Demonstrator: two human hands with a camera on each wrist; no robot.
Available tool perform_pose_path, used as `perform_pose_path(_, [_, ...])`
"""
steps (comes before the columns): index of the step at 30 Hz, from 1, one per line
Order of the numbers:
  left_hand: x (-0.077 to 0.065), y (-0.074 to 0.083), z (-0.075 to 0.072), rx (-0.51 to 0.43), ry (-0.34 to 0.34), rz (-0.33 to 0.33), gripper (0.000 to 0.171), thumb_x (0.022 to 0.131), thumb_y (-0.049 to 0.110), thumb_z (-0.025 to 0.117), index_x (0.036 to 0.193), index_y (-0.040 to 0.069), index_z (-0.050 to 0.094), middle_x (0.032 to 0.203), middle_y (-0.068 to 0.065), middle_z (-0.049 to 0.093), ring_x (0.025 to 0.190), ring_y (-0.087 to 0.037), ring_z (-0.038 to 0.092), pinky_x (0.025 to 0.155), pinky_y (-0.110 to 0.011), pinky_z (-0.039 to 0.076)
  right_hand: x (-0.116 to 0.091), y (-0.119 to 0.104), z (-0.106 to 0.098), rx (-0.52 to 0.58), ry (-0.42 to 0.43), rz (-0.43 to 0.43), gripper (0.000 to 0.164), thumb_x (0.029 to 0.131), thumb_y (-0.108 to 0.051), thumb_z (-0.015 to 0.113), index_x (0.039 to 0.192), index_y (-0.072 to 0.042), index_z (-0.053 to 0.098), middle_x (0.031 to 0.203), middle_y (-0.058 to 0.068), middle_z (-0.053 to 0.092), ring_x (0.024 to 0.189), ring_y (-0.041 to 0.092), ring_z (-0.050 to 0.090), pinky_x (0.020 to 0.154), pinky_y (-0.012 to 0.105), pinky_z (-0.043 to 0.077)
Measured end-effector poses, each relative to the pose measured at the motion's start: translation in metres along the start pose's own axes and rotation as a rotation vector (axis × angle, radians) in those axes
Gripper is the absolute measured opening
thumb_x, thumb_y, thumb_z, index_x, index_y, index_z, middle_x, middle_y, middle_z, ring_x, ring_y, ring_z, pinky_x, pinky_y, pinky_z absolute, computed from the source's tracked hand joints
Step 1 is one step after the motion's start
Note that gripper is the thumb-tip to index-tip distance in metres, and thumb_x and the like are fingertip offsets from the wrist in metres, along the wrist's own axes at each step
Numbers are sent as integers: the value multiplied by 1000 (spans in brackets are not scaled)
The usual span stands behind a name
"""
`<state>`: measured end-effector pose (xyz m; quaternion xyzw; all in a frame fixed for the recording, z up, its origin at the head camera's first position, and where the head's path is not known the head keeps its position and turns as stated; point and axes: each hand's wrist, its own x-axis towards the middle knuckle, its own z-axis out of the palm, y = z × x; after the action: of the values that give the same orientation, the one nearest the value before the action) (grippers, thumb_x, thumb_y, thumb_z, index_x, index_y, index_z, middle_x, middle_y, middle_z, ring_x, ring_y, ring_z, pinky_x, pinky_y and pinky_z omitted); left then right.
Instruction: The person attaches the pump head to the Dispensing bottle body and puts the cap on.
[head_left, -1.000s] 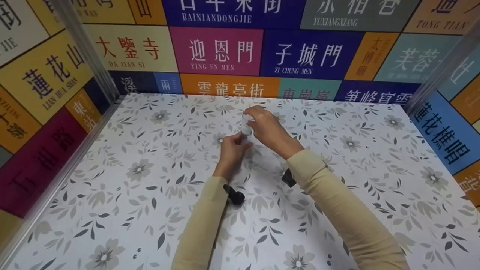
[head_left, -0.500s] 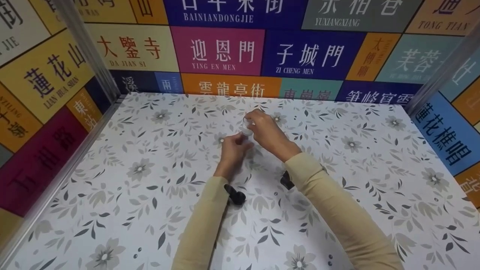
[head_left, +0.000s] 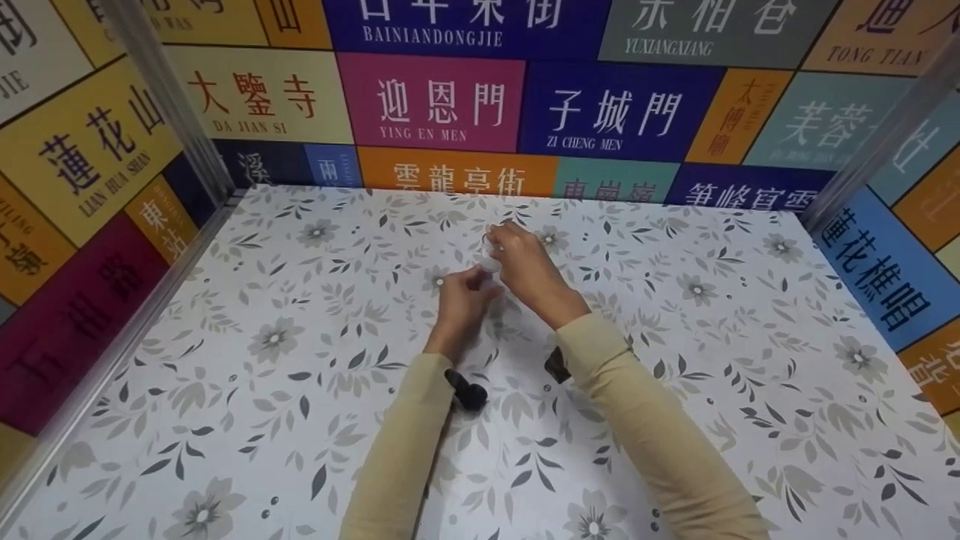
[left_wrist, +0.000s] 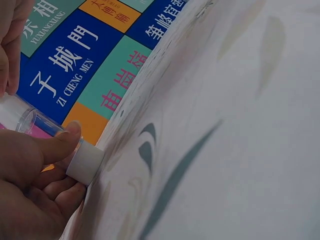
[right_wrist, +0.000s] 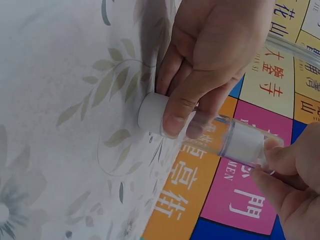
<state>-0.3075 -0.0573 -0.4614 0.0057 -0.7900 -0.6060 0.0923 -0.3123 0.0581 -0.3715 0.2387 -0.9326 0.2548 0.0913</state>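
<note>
A slim clear bottle with a white base and a white band under its see-through top stands upright on the floral tabletop. Low on its body, just above the base, my left hand grips it between thumb and fingers. Higher up, my right hand pinches the clear top with thumb and fingertips. Seen from the left wrist, the white base is right at the table surface, and the left thumb lies along the clear body. In the head view the hands hide most of the bottle.
The tabletop has a grey leaf and flower print. Panels of coloured street-name signs rise behind it and at both sides. A small black wrist camera sits at the left cuff, another at the right.
My right hand has come down a little toward the left hand, its forearm swinging inward, and less of the bottle shows between them. The left hand keeps its hold in place.
</note>
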Motion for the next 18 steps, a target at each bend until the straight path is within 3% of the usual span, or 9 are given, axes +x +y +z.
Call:
perform_pose_path(11, [1, -1, -1, -23, -1, -25, 27, 83, -2, 73, 110, -3, 74, 106, -16, 74, 86, -12, 58, 77, -21, 49, 0, 9, 4, 126, 57, -14, 23, 93, 3, 64, 116, 2, 60, 117, 18, 65, 113, 32, 63, 100, 40, 53])
perform_pose_path(14, [1, -3, -1, -12, -1, -11, 24, 82, -2, 74, 105, -6, 74, 97, -15, 73, 81, -12, 56, 74, -21, 47, 0, 12, 5, 198, 63, 3, 23, 90, 4, 68, 111, 2, 59, 119, 19, 65, 114, 32, 64, 99, 40, 54])
perform_pose_path(18, [2, -3, -3, -15, -1, -2, 26, 81, -2, 75, 106, -7, 74, 89, -13, 70, 75, -13, 52, 68, -20, 43, 1, 15, 4, 308, 57, 48, 30, 88, 4, 70, 116, 2, 59, 125, 19, 64, 119, 33, 64, 102, 41, 53])
